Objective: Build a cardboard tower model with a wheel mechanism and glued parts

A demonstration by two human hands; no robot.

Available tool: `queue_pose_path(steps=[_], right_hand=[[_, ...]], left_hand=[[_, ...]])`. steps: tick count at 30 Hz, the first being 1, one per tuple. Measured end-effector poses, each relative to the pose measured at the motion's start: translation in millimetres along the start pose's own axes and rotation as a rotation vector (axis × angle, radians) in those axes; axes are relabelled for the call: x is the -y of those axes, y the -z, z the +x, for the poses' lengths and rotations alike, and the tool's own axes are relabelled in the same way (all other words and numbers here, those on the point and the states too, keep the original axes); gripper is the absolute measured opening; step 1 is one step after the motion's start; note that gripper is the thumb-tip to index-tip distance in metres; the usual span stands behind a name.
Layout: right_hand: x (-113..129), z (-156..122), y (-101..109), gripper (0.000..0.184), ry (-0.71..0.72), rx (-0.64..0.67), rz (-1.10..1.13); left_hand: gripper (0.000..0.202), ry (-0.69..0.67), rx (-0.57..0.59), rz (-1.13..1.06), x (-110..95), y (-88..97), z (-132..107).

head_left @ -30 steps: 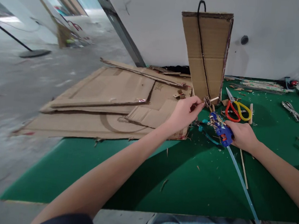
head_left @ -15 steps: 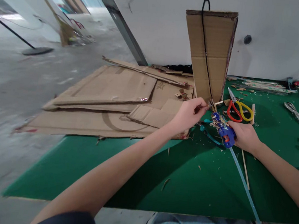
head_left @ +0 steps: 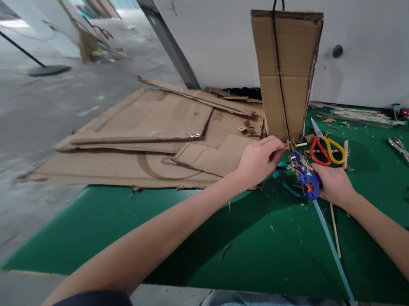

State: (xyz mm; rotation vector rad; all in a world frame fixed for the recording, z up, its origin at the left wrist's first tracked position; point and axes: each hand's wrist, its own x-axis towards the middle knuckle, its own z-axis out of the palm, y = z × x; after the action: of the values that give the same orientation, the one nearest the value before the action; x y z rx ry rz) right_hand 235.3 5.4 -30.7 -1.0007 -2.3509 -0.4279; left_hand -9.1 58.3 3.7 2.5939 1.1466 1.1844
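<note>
In my right hand [head_left: 333, 185] is a blue glue gun [head_left: 310, 183], my fingers wrapped round its far side. A long translucent glue stick [head_left: 332, 254] trails from its rear toward me. Bits of debris cling to its front part. My left hand [head_left: 260, 161] is closed in a pinch close to the nozzle, on a small brown piece [head_left: 286, 146] mostly hidden by the fingers. Just behind both hands stands an upright cardboard panel [head_left: 288, 79] with a black cord [head_left: 279, 73] running down its face and looping over the top. Teal-handled pliers [head_left: 288, 187] lie partly under the glue gun.
Flat cardboard sheets [head_left: 149, 118] cover the left of the green table [head_left: 115, 241]. Scissors [head_left: 324, 148] with red and yellow handles lie beyond my right hand. A metal tool [head_left: 402, 152] is farther right, a thin wooden stick [head_left: 335, 230] nearer. Thin strips [head_left: 365, 116] lie along the wall.
My left hand has shifted slightly down and closer to the nozzle. The right hand and glue gun hold nearly the same place. The view has moved a little.
</note>
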Motion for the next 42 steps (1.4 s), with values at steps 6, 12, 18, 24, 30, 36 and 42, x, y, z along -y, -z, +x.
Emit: queue_pose_path(steps=[6,12,18,24,30,36,42], right_hand=[[2,2,2,0.028,-0.025,0.050,0.038],[0,-1,2,0.029,0.009,-0.064,0.055],[-5,-5,-4,0.038,-0.080,-0.077,0.041],[-5,-6,-5,0.039,-0.134,-0.058,0.035],[-6,-5,-4,0.040,-0.150,-0.064,0.053],[-3,-3,-3,0.037,-0.112,0.008,0.057],[-1,-1,-2,0.034,-0.084,0.026,0.012]], left_hand=[[0.015,0.086,0.033,0.014,-7,1.6,-2],[0.013,0.243,-0.033,-0.070,-6,7.0,5],[0.015,0.388,-0.030,-0.090,-1,5.6,6],[0.022,0.435,-0.032,-0.086,-2,6.8,7],[0.028,0.397,-0.001,-0.044,1,7.2,6],[0.027,0.348,-0.020,-0.019,1,6.6,6],[0.023,0.351,0.004,-0.016,-4,8.5,7]])
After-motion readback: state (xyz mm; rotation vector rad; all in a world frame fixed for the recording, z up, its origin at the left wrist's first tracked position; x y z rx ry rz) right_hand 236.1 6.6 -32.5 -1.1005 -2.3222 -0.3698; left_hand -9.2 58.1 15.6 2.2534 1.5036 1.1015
